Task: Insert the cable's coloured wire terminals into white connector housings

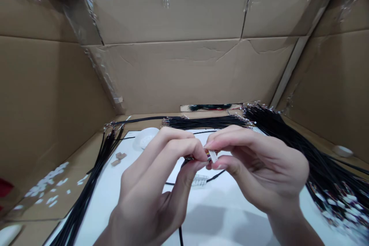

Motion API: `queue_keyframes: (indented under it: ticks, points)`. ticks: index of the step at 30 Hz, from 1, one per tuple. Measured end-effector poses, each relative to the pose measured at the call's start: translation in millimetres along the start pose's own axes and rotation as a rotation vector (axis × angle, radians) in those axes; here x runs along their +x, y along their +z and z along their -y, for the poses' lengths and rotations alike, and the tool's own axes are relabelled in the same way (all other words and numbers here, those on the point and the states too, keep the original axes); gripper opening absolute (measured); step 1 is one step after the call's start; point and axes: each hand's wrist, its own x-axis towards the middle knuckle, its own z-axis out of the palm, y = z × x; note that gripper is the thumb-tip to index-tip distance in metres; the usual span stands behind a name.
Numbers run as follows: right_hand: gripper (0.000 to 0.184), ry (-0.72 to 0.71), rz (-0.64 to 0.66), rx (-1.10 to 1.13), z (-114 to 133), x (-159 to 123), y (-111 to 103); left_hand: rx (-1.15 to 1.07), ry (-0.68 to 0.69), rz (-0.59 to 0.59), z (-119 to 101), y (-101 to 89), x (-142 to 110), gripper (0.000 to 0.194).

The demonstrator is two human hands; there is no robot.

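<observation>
Between thumb and forefinger, my right hand (256, 165) pinches a small white multi-pin connector (213, 156). Thin coloured wires (208, 154) run into the connector from the left. My left hand (161, 177) is closed on those wires just beside it, thumb against fingertip. A black cable (180, 234) hangs below the hands and another stretch of black cable shows behind them. Under the fingertips, on the white board (207, 203), lies a clear piece with lines on it (199, 180), partly covered by my hands.
Bundles of black cables lie at the left (95, 188), back (204, 122) and right (288, 138). A white bowl (147, 136) and brown bits (118, 158) are on the board. Small white pieces (47, 184) are scattered left. Cardboard walls (178, 73) surround the area.
</observation>
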Motion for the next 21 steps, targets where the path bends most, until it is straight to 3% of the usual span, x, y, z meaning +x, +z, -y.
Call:
queue_keyframes:
  ticks: [8,14,21]
  points:
    - [0.032,0.012,0.002,0.018,-7.3,3.2,3.2,0.151,0.089,-0.038,3.4,1.5,0.9,0.024]
    - [0.039,0.01,-0.004,0.033,-9.0,2.4,2.8,0.205,0.112,-0.042,1.4,0.9,2.3,0.027]
    - [0.028,0.003,0.01,0.034,-7.8,2.1,2.6,0.126,0.068,-0.02,2.6,0.6,-1.5,0.029]
